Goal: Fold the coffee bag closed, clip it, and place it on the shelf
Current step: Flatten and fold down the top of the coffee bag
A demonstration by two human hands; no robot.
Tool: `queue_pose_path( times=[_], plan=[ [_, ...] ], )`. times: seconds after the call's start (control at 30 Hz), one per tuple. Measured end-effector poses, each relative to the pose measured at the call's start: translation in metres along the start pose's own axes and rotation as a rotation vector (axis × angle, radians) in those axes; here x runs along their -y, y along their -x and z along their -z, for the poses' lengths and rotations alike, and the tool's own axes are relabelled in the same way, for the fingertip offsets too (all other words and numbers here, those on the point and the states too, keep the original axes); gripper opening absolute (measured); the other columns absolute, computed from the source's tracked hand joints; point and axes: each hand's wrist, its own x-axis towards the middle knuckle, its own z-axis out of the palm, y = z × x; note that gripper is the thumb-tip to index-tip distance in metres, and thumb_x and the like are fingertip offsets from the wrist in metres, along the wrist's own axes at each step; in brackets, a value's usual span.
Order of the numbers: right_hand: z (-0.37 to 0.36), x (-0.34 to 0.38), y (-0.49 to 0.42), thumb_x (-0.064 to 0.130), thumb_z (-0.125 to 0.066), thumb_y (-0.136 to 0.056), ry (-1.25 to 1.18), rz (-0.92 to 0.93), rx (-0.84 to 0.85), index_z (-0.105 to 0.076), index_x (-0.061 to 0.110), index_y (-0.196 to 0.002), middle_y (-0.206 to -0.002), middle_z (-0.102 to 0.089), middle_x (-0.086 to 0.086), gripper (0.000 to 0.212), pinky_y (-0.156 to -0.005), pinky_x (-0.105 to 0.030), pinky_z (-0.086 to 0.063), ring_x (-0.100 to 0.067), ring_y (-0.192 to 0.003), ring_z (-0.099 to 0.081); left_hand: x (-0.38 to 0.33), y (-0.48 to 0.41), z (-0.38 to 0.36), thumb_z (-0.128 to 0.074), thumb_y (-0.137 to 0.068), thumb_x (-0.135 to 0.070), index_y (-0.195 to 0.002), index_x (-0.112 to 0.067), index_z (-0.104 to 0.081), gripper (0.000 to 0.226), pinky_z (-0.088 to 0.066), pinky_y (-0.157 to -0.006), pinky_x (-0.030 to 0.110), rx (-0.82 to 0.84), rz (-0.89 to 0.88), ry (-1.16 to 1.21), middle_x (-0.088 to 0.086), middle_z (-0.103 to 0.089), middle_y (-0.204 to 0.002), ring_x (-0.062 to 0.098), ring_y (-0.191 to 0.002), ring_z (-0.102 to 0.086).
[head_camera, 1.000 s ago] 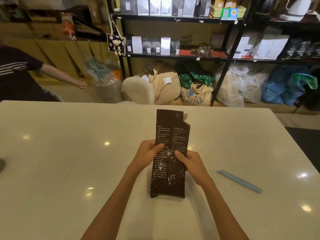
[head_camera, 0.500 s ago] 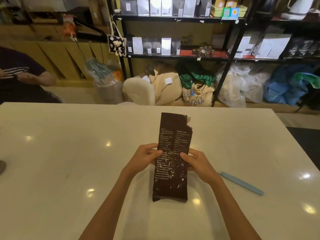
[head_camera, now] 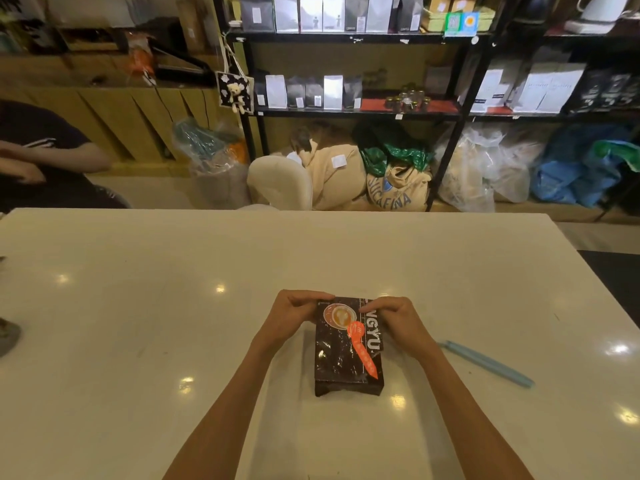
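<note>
My left grip (head_camera: 294, 317) and right grip (head_camera: 394, 322) pinch the dark foil coffee bag (head_camera: 341, 358) at its far fold: pliable, seemingly slippery.

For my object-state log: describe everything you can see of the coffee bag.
The bag is dark brown, glossy and crinkled, foil-like, printed with a round cup picture, an orange spoon shape and white letters. It lies on the white table, its upper part folded over, the fold at the far end. The left hand and right hand pinch that far end at its corners.
</note>
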Motion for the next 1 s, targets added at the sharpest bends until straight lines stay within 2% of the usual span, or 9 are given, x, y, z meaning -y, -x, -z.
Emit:
queue_pose_path(
  times=[0.23, 0.37, 0.47, 0.6, 0.7, 0.77, 0.83, 0.93, 1.0],
  plan=[
    [-0.003, 0.0, -0.01, -0.018, -0.042, -0.092, 0.141, 0.059, -0.016, -0.08, 0.032, -0.066, -0.073, -0.078, 0.008, 0.068, -0.062, -0.021, -0.056, -0.008, -0.071, -0.074, 0.009, -0.004, -0.002, -0.049, -0.088, 0.02, -0.081, -0.017, -0.081, 0.049, -0.057, -0.061, 0.019, -0.048, -0.091, -0.1, -0.006, -0.079, -0.078, 0.012, -0.073, -0.075],
    [0.008, 0.015, -0.006, -0.016, -0.044, -0.094, 0.247, 0.046, 0.144, -0.079, 0.014, -0.093, -0.092, -0.078, -0.007, 0.046, -0.078, -0.025, -0.058, -0.012, -0.088, -0.074, 0.009, 0.001, 0.004, -0.046, -0.088, 0.023, -0.088, -0.009, -0.079, 0.046, -0.057, -0.07, 0.02, 0.02, -0.131, -0.173, -0.01, -0.079, -0.085, 0.01, -0.084, -0.074],
    [0.015, 0.027, 0.001, -0.008, -0.045, -0.097, 0.229, 0.009, 0.188, -0.078, 0.015, -0.1, -0.102, -0.077, -0.01, 0.04, -0.084, -0.028, -0.057, -0.019, -0.098, -0.072, 0.002, 0.006, 0.01, -0.049, -0.091, 0.016, -0.096, -0.01, -0.078, 0.039, -0.057, -0.082, 0.023, 0.092, -0.154, -0.215, -0.003, -0.077, -0.1, 0.013, -0.097, -0.071],
    [-0.008, 0.034, 0.014, 0.012, -0.067, -0.092, 0.295, 0.08, 0.024, -0.075, 0.026, -0.087, -0.09, -0.076, 0.002, 0.016, -0.078, -0.028, -0.055, -0.015, -0.087, -0.072, -0.013, 0.012, 0.002, -0.062, -0.091, -0.002, -0.092, -0.02, -0.069, 0.02, -0.053, -0.077, 0.02, 0.071, -0.174, -0.302, -0.012, -0.072, -0.086, 0.003, -0.082, -0.067],
    [-0.023, 0.034, 0.021, 0.008, -0.066, -0.09, 0.262, 0.134, -0.1, -0.071, 0.031, -0.085, -0.086, -0.075, 0.009, 0.024, -0.072, -0.026, -0.053, -0.009, -0.081, -0.071, -0.026, 0.013, 0.0, -0.066, -0.089, -0.005, -0.112, -0.028, -0.055, 0.034, -0.054, -0.073, 0.021, 0.086, -0.122, -0.322, -0.006, -0.061, -0.077, 0.009, -0.075, -0.064],
    [-0.025, 0.036, 0.026, 0.007, -0.065, -0.091, 0.222, 0.166, -0.129, -0.071, 0.035, -0.101, -0.079, -0.073, 0.015, 0.03, -0.067, -0.021, -0.054, -0.005, -0.075, -0.071, -0.036, 0.012, 0.0, -0.069, -0.089, -0.017, -0.113, -0.03, -0.057, 0.03, -0.055, -0.073, 0.025, 0.108, -0.055, -0.353, -0.002, -0.063, -0.079, 0.012, -0.078, -0.066],
    [-0.025, 0.039, 0.033, 0.008, -0.065, -0.092, 0.204, 0.185, -0.128, -0.064, 0.036, -0.122, -0.068, -0.068, 0.015, 0.042, -0.059, -0.016, -0.052, -0.006, -0.065, -0.07, -0.047, 0.013, -0.003, -0.069, -0.087, -0.028, -0.099, -0.028, -0.07, 0.012, -0.051, -0.072, 0.02, 0.115, -0.066, -0.414, -0.008, -0.071, -0.085, 0.005, -0.08, -0.067],
    [-0.025, 0.047, 0.039, 0.01, -0.069, -0.089, 0.296, 0.171, -0.159, -0.069, 0.031, -0.104, -0.084, -0.073, 0.014, 0.025, -0.063, -0.015, -0.054, -0.011, -0.079, -0.073, -0.056, 0.019, -0.015, -0.067, -0.087, -0.023, -0.09, -0.019, -0.077, 0.011, -0.053, -0.074, 0.03, 0.037, -0.145, -0.541, -0.006, -0.076, -0.086, 0.01, -0.081, -0.069],
    [-0.022, 0.054, 0.043, 0.012, -0.071, -0.087, 0.388, 0.159, -0.158, -0.068, 0.032, -0.091, -0.089, -0.074, 0.01, 0.02, -0.068, -0.02, -0.054, -0.006, -0.081, -0.071, -0.057, 0.026, -0.023, -0.068, -0.085, -0.016, -0.086, -0.014, -0.078, 0.011, -0.054, -0.074, 0.036, -0.055, -0.189, -0.548, -0.002, -0.077, -0.081, 0.016, -0.077, -0.069]
  ],
)
